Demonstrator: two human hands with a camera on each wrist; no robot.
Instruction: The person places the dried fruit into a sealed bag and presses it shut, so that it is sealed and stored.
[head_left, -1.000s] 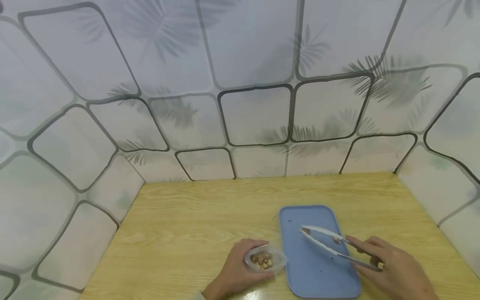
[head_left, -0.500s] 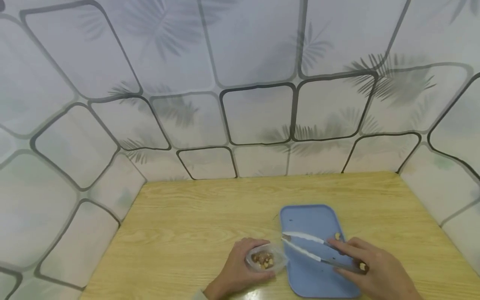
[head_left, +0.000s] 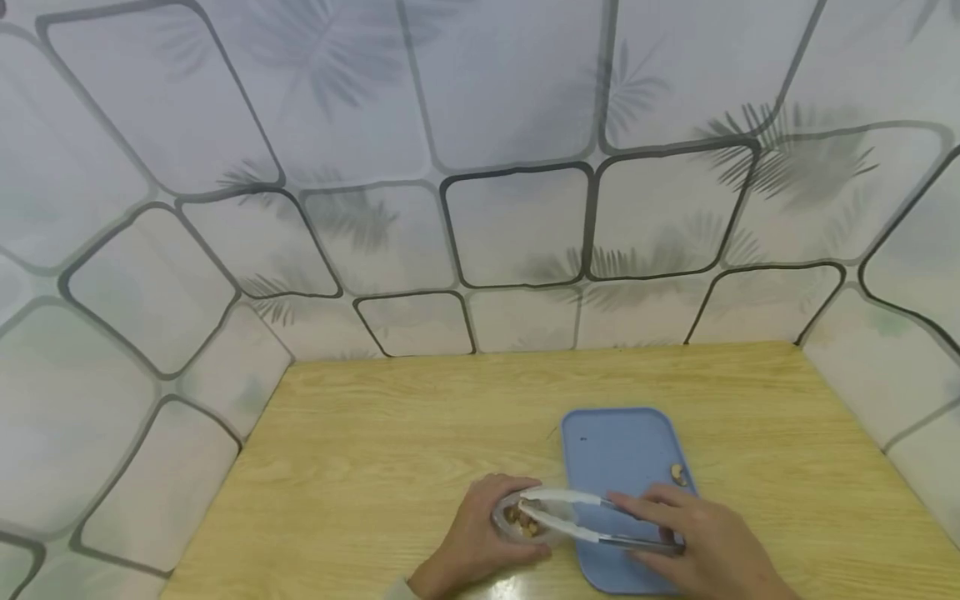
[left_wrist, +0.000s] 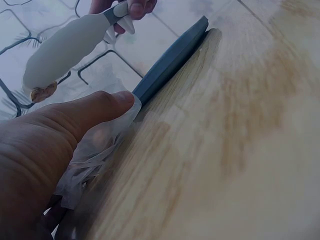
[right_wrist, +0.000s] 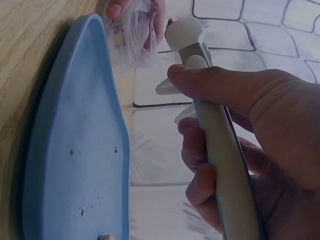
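Observation:
My left hand grips a clear plastic bag with its mouth facing up, thumb on one side and fingers on the other. Several brown and pale nuts lie inside it. My right hand holds metal tongs with white tips, which reach left over the bag's mouth. In the left wrist view a brownish nut is pinched at the end of the tongs, above the bag. One cashew lies by the right edge of the blue tray, beneath and beyond my right hand.
The tray rests on a wood-grain table, just right of the bag. Small dark crumbs dot its surface. A patterned wall closes off the back and sides of the table.
My right hand has carried the tongs left, from over the tray to over the bag's mouth, with the nut in their tips. The left hand and the bag have stayed in place.

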